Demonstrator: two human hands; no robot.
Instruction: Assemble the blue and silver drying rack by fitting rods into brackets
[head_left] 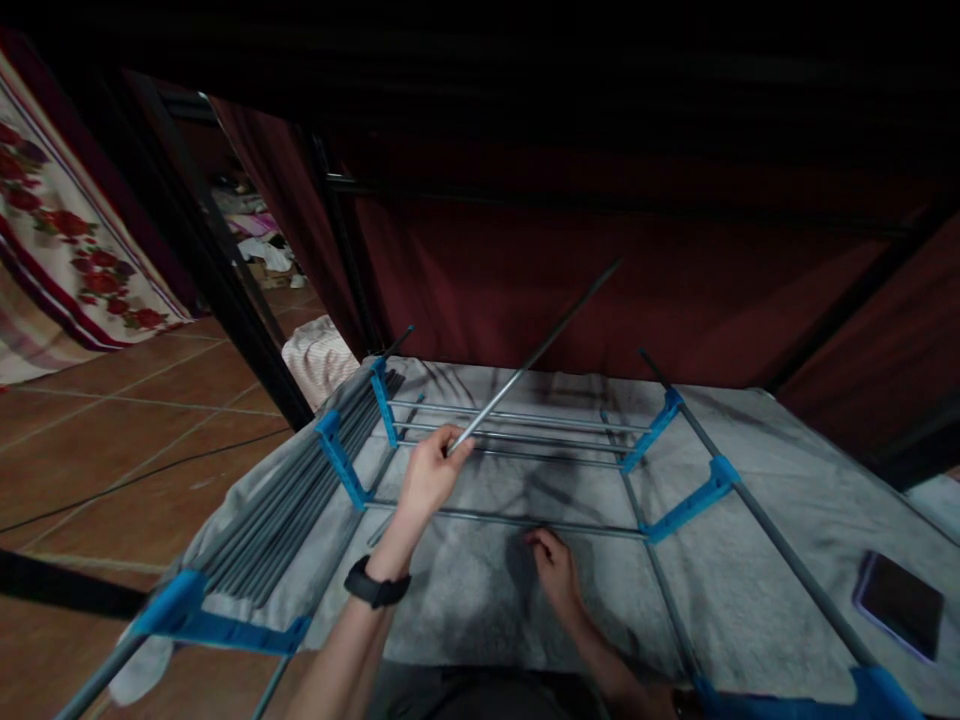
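Note:
My left hand (pixel 435 465), with a black band on the wrist, is closed around the lower end of a thin grey metal rod (pixel 517 375). The rod slants up and away to the right, its far end raised in the air. Below it lies a partly built rack frame of grey tubes and blue plastic brackets (pixel 343 460). Several crossbars (pixel 510 519) join the brackets on the left and right. Low over the cloth, just nearer than the closest crossbar, my right hand (pixel 556 572) is loosely curled; nothing shows in its fingers.
A row of loose grey rods (pixel 285 520) lies along the bed's left side. A phone (pixel 898 605) rests on the grey bed cover (pixel 795 500) at right. Dark bed posts (pixel 217 250) and a red curtain (pixel 637 290) enclose the bed. A cable crosses the tiled floor (pixel 150 440).

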